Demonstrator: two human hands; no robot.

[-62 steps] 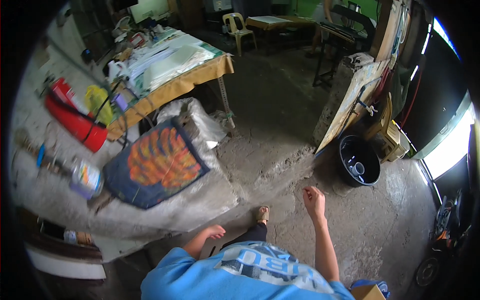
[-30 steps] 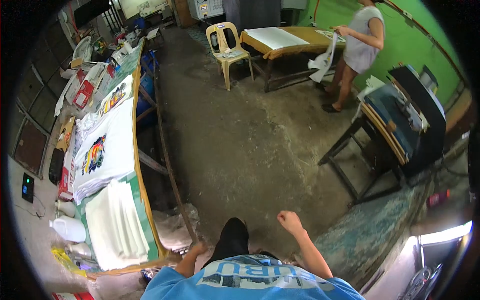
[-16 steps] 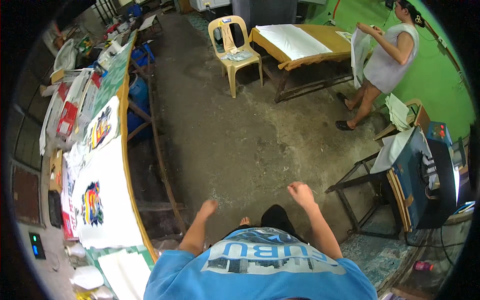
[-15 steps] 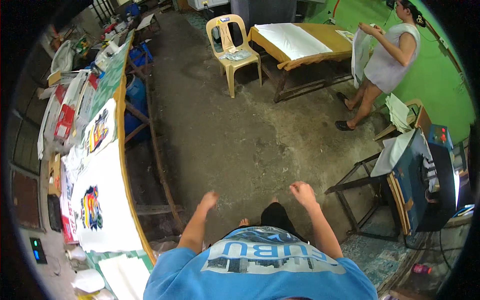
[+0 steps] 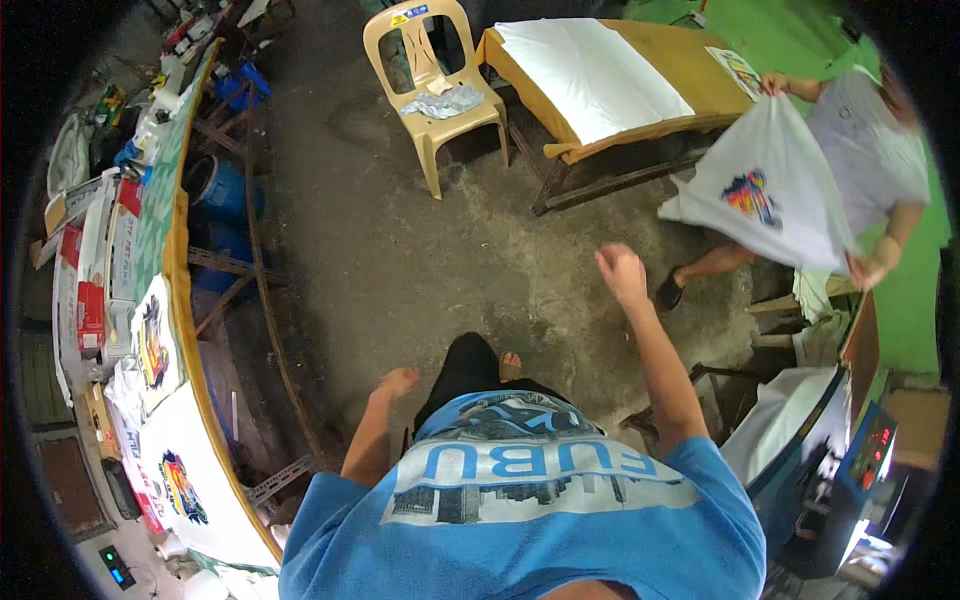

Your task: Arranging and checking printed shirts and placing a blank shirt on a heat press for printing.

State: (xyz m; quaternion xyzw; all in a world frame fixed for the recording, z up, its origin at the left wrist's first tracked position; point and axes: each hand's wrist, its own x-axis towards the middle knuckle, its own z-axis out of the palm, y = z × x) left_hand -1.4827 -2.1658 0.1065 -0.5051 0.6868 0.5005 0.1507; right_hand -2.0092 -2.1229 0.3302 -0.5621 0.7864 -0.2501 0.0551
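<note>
My left hand (image 5: 400, 381) hangs low beside my dark-clad leg, its fingers loosely curled, with nothing seen in it. Raised farther forward over the bare floor, my right hand (image 5: 622, 272) is closed in a loose fist and holds nothing visible. Neither hand touches anything. Closest to the right hand is a white cloth (image 5: 770, 185) with a colourful print, which another person (image 5: 865, 140) at the right stretches between both hands. Along my left side runs a long table with white printed fabric (image 5: 190, 425) on it.
Ahead stands a beige plastic chair (image 5: 425, 120) with a clear plastic bag on its seat. Beside it is a table with a mustard cover (image 5: 660, 50) and white cloth (image 5: 590, 75). A heat-press-like machine (image 5: 850, 460) is at the right. Blue drums (image 5: 220, 190) sit under the left table.
My view has shifted forward and turned, and my legs have changed stride. My right hand has swung forward, my left back. The other person has turned and spread out the printed white cloth.
</note>
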